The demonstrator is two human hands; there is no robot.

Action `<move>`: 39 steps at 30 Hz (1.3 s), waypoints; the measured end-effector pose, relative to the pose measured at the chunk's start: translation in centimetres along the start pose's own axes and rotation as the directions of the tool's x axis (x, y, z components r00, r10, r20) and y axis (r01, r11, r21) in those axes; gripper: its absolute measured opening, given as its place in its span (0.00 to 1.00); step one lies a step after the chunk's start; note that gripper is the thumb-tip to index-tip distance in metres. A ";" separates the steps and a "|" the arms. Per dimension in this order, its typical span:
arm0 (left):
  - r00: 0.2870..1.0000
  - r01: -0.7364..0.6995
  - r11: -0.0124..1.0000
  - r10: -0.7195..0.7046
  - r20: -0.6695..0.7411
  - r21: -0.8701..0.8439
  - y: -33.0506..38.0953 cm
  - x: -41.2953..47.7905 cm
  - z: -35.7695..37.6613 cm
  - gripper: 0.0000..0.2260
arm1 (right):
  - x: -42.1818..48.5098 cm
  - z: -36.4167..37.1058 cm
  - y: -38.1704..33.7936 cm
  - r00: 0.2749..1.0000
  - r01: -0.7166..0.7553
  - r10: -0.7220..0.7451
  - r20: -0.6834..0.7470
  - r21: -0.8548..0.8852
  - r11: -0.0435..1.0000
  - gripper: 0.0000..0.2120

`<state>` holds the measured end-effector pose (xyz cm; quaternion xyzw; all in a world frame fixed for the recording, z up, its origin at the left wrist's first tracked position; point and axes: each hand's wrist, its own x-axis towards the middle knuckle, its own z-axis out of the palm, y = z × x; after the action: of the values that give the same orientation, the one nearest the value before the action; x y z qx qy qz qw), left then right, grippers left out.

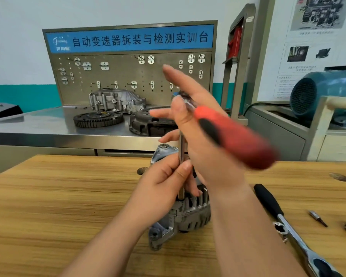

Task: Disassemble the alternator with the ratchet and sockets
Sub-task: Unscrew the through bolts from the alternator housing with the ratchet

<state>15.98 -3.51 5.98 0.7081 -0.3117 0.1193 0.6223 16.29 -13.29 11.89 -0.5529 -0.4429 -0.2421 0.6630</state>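
Alternator (190, 216) is sitting on end near the middle of the wooden table (58, 196), and the left hand (164, 182) is gripping a chrome extension bar (181, 148) that is standing upright out of the housing, fingers and thumb curled round the shaft. Right hand (204, 140) is hovering above it with fingers stretched out straight and splayed, the red-and-black ratchet (234, 134) lying blurred across the palm at the bar's top. A black-handled ratchet (288, 226) and a small bit (318, 218) are lying on the table to the right.
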 end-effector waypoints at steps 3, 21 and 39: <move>1.000 0.010 0.993 -0.006 0.030 -0.118 0.2 -0.1 -0.2 0.16 | 0.0 0.0 0.3 0.991 -0.130 0.137 -0.012 0.229 0.965 0.14; 0.999 0.017 0.995 -0.012 0.052 -0.102 -0.2 -0.2 -0.7 0.17 | -0.2 0.3 0.0 0.963 -0.224 0.258 -0.080 0.296 0.928 0.21; 0.997 -0.034 0.999 0.031 0.074 0.043 -0.1 -0.2 -0.2 0.16 | -0.1 -0.5 0.4 0.972 -0.223 0.233 -0.012 0.244 0.944 0.21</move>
<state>15.90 -3.27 5.80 0.7204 -0.3431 0.1100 0.5926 16.74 -13.71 11.58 -0.5110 -0.3883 -0.1194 0.7575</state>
